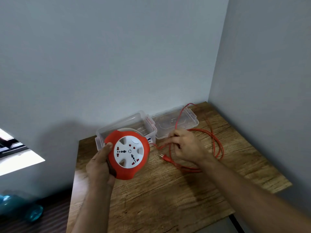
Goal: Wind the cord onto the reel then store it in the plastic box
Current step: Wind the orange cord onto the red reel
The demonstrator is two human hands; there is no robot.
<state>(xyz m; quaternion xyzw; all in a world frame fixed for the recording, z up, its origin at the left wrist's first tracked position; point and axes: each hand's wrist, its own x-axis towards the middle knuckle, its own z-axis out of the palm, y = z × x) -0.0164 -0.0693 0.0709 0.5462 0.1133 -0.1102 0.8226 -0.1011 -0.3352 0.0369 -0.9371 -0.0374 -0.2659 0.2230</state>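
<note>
My left hand (pixel 99 167) grips a round red reel (pixel 129 153) with a white socket face, held tilted above the table in front of the box. The red cord (pixel 217 143) runs from the reel's right side and lies in loose loops on the wood; one strand rises over the lid. Its two-pin plug (pixel 164 156) rests on the table between my hands. My right hand (pixel 186 146) is closed around strands of the cord near the lid's front edge. The clear plastic box (pixel 107 132) stands open behind the reel.
The box's clear lid (pixel 178 123) lies upside down to the right of the box, against the wall. The wooden table (pixel 159 190) sits in a wall corner. A blue bottle (pixel 18 206) lies on the floor at the left.
</note>
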